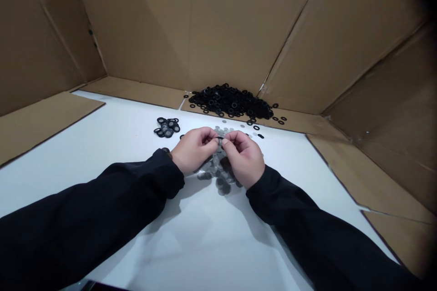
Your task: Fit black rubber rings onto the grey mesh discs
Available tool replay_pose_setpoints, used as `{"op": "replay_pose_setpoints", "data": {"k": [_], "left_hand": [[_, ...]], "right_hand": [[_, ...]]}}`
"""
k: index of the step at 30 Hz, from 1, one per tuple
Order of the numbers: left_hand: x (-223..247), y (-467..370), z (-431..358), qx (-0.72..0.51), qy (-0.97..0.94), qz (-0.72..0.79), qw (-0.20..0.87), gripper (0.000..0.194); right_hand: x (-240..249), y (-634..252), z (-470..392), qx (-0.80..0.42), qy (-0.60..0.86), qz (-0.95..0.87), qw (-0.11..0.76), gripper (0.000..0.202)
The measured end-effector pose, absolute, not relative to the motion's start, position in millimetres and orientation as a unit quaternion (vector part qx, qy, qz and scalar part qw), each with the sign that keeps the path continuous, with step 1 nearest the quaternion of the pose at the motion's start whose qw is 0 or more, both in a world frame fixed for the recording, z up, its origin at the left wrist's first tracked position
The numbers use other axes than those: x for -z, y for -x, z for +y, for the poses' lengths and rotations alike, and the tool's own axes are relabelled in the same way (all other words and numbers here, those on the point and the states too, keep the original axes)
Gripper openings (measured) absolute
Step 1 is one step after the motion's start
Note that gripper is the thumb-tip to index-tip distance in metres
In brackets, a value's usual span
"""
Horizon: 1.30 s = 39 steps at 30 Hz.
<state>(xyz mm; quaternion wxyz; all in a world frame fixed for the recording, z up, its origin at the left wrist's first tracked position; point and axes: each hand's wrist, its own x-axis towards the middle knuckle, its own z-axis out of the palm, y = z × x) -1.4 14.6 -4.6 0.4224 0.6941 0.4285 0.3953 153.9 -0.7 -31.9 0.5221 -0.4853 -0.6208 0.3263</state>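
Note:
Between the fingertips of both hands is a small black ring (pixel 220 137), seen nearly edge-on. My left hand (pixel 194 149) pinches its left side with thumb and forefinger, and my right hand (pixel 246 157) pinches its right side. Whether a disc sits inside this ring I cannot tell. Beneath the hands a pile of thin grey translucent discs (pixel 223 184) spreads over the white table, partly hidden by the fingers. Off to the left lies a small heap of black rings with grey centres (pixel 167 127).
A large heap of black rings (pixel 232 102) rests against the back cardboard wall (pixel 225 22), with some loose rings (pixel 256 127) in front of it. Cardboard strips (pixel 341 163) border the white table (pixel 205 245), and cardboard walls stand at both sides.

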Motion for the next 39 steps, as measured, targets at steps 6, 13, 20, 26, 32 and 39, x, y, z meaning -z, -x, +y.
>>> {"op": "replay_pose_setpoints", "data": {"k": [6,13,20,26,32,39], "left_hand": [[8.2,0.2,15.1,-0.412,-0.685,0.432,0.417,0.013],[11.9,-1.5,18.7,-0.424,-0.667,0.421,0.446,0.012],[9.5,0.5,16.1,-0.386,-0.69,0.424,0.442,0.012],[9.3,3.3,17.6,-0.399,-0.71,0.411,0.41,0.009],[8.9,3.6,17.4,-0.376,-0.711,0.419,0.421,0.01],[14.5,-0.3,18.6,-0.404,-0.677,0.411,0.458,0.015]], "right_hand": [[27.9,-153.3,1.0,-0.324,0.495,-0.641,0.489,0.018],[27.7,-152.8,-0.5,-0.307,0.494,-0.656,0.481,0.016],[33.6,-153.7,-0.2,-0.311,0.486,-0.65,0.495,0.015],[32.7,-155.8,0.9,-0.342,0.476,-0.649,0.485,0.019],[33.8,-158.1,-0.2,-0.317,0.486,-0.658,0.48,0.02],[26.4,-153.0,-1.4,-0.279,0.508,-0.666,0.469,0.015]]}}
